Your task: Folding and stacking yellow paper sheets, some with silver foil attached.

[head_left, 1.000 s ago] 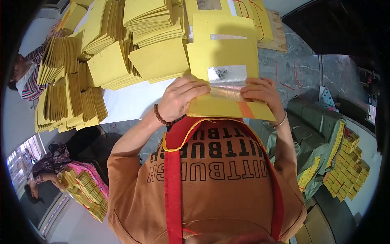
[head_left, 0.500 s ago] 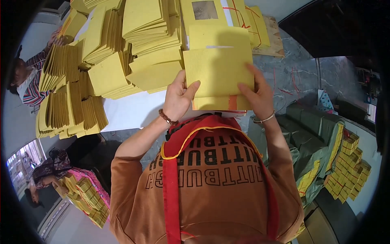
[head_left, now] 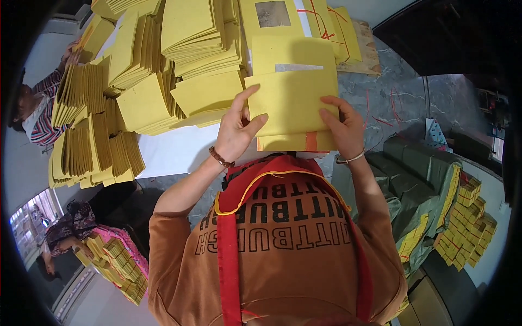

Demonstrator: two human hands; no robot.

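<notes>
Between my hands is a sheet or thin stack of yellow paper [head_left: 291, 103], tilted slightly, its top face towards me. My left hand [head_left: 237, 124] grips its left edge, thumb and index finger on the face. At the right edge my right hand [head_left: 343, 126] pinches it with thumb and bent fingers. Beneath lies another yellow paper pile [head_left: 293, 53], showing beyond the far edge with a whitish strip between. An orange-marked yellow edge [head_left: 283, 143] sticks out on the near side. How many sheets I hold cannot be made out.
Folded yellow paper stacks [head_left: 193, 30] crowd the white-covered table [head_left: 174, 152] to the left. Red-tied bundles [head_left: 345, 35] lie far right. A person in striped sleeves [head_left: 49, 103] works at far left; another [head_left: 68, 228] sits by bundles lower left. Dark green sheeting [head_left: 418, 168] stands right.
The held paper has shifted slightly nearer and tilted, widening the whitish strip behind it. My left index finger has come onto its face. My right fingers have drawn in and bent.
</notes>
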